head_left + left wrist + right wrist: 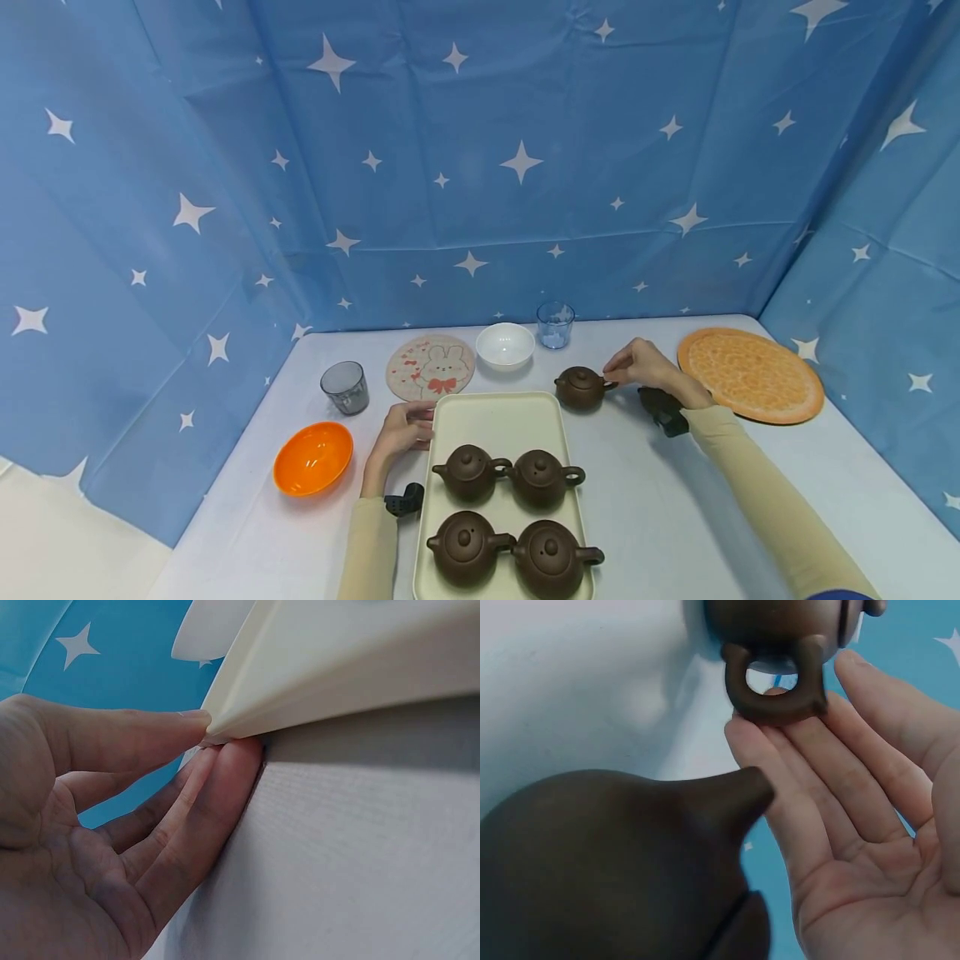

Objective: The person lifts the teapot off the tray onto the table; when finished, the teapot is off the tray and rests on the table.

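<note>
My left hand (402, 431) pinches the left edge of a cream tray (495, 414), with the thumb on the rim and fingertips against its underside. The tray bears several dark brown teapots, among them a teapot (468, 472) at its left. Off the tray's far right corner stands another teapot (581, 388). The right hand (640, 363) reaches that pot's handle (776, 712); its fingers are fairly straight, with fingertips at the handle and the thumb apart. Beneath the right wrist is one more teapot (615, 862), mostly hidden in the head view.
An orange bowl (313, 458) and a grey glass (346, 387) stand at the left. Along the back are a round rabbit mat (420, 367), a white bowl (506, 347) and a blue glass (555, 325). A round orange mat (750, 375) lies far right.
</note>
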The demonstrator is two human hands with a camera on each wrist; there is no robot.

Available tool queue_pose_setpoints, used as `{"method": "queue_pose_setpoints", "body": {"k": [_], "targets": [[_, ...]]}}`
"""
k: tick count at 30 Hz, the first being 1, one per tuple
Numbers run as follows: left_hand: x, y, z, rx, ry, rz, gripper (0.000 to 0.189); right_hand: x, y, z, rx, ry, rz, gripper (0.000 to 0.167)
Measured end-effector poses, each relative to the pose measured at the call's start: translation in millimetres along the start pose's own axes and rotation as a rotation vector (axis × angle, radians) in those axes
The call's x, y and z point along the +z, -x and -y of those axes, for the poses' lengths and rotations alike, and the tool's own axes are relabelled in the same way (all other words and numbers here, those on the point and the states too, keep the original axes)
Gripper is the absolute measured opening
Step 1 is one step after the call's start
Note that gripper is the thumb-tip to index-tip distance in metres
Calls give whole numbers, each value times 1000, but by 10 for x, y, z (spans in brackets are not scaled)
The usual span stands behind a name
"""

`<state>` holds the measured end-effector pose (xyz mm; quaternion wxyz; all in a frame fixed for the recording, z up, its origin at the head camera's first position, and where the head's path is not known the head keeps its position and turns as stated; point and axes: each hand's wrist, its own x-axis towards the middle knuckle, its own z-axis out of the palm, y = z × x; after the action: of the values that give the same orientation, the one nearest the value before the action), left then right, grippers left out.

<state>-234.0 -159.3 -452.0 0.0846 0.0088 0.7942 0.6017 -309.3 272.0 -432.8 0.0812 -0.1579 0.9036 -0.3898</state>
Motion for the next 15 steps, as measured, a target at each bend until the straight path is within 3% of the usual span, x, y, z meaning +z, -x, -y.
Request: {"method": "queue_pose_setpoints", "body": {"k": [3, 8, 12, 15], "targets": [[1, -16, 24, -4, 6, -8, 52, -27, 6, 42, -20, 31, -16, 24], [2, -203, 283, -15, 4, -41, 53, -39, 29, 153, -43, 69, -71, 23], [-2, -186, 267, -13, 6, -28, 53, 19, 85, 289, -66, 80, -124, 21], [-5, -105, 153, -7, 16, -6, 53, 96, 144, 396, -81, 82, -147, 21]]}}
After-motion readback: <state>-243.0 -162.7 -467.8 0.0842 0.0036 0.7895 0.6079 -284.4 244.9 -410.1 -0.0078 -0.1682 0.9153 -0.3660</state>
